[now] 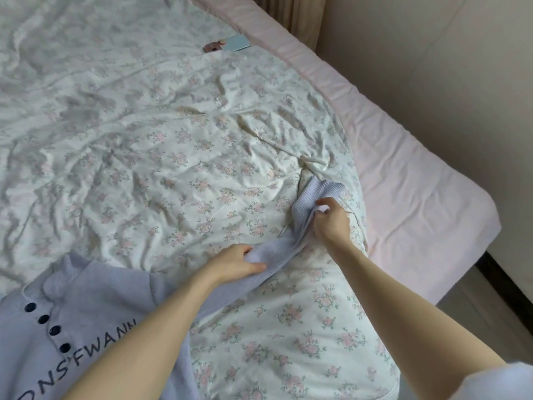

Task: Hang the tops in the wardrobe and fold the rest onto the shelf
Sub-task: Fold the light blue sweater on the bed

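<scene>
A pale lavender knit top [95, 310] with dark buttons and black lettering lies on the bed at lower left. Its long sleeve [277, 249] stretches to the right across the floral quilt. My left hand [233, 264] grips the sleeve midway, thumb on top. My right hand [331, 223] pinches the ribbed cuff end of the same sleeve near the quilt's right edge. No wardrobe, hanger or shelf is in view.
A rumpled floral quilt [173, 157] covers the bed over a pink sheet [409, 180]. A light blue card-like item [237, 43] and a small pinkish object [212, 47] lie at the far side. A beige wall and a strip of floor run along the right.
</scene>
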Demonstrator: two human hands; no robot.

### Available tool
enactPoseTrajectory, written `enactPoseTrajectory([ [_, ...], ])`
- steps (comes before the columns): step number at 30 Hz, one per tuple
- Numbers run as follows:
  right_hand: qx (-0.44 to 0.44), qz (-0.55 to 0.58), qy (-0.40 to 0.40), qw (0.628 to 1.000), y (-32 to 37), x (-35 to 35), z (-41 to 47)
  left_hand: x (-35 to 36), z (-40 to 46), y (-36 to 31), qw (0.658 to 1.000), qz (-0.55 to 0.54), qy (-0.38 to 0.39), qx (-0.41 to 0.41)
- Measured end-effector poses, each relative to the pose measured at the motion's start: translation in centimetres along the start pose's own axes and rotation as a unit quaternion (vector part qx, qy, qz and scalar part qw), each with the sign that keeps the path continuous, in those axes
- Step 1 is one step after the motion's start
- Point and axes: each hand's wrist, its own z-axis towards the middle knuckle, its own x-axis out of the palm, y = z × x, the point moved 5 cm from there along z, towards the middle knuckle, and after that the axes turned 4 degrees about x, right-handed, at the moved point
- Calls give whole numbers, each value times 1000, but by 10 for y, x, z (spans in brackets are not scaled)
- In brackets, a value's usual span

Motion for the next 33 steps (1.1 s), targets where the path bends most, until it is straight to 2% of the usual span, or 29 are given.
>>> enactPoseTrajectory([
  [3, 40, 101, 9, 994, 1, 4, 4, -6, 5, -18, 992, -121, -31, 21],
  [5, 82, 153, 26, 985, -1, 5, 9, -8, 7, -23, 979, -198, -38, 6],
  [8, 144, 193, 57, 969, 0, 5, 12, -11, 10, -28, 947, -321, -24, -11],
  [11, 158, 226, 101, 956, 5, 5, 15, -14, 9, -41, 949, -313, 23, -11],
  [14, 130, 273, 91, 949, 11, -9, 16, -14, 14, -52, 951, -304, 48, -3],
  [17, 136, 380, 120, 907, 9, -22, 13, -20, 21, -63, 942, -335, 18, 12],
  [20, 138, 442, 170, 870, 4, -25, 8, -24, 28, -81, 920, -388, 27, 51],
  [24, 145, 508, 170, 832, 7, -30, 13, -24, 33, -109, 946, -310, 64, 75],
  [28, 123, 553, 160, 808, 19, -41, 16, -26, 41, -131, 972, -209, 30, 98],
  [30, 119, 542, 152, 818, 24, -44, 14, -26, 42, -145, 980, -162, -11, 118],
  [33, 65, 517, 126, 844, 29, -54, 10, -28, 43, -156, 978, -136, -96, 129],
])
